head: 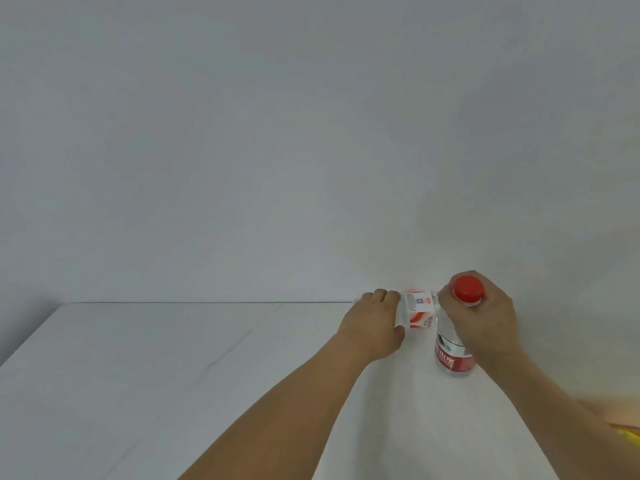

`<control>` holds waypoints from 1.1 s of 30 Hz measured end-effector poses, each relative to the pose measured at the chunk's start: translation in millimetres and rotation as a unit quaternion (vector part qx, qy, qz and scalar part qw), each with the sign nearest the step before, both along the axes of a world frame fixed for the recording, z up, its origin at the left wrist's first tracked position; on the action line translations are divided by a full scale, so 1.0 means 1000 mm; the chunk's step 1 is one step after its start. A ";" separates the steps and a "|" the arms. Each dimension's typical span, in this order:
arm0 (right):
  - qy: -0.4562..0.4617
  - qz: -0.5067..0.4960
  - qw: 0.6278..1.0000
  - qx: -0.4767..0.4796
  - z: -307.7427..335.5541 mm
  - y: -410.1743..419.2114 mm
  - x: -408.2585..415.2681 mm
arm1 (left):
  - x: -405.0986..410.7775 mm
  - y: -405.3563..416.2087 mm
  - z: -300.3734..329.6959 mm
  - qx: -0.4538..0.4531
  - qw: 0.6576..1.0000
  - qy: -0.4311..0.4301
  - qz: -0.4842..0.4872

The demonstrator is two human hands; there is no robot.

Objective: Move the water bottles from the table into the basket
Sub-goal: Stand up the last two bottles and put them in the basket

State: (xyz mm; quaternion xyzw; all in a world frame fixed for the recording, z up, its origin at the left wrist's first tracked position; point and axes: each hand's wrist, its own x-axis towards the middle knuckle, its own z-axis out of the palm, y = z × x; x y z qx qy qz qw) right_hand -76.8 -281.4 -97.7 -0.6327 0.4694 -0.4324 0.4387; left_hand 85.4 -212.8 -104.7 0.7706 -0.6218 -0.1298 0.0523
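Left hand (375, 323): grasped the far bottle (417, 313) at 12 o'clock.
Right hand (485, 317): clutched the near bottle (453, 344).
Risk: bottles stood just beside each other; lifting both might have knocked them together.

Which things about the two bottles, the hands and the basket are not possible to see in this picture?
- Basket: not in the head view. A blurred yellow patch, cut by the right edge, cannot be identified.
- Far bottle: its cap is blurred and washed out; the left hand covers its left side.
- Near bottle: the right hand covers its neck, and its label text is too small to read.
- Table: near and right edges are cut off.
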 end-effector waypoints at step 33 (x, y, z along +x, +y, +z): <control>-0.038 -0.076 0.996 -0.026 -0.007 0.010 0.010 | 0.009 0.018 -0.072 -0.105 0.974 -0.008 0.199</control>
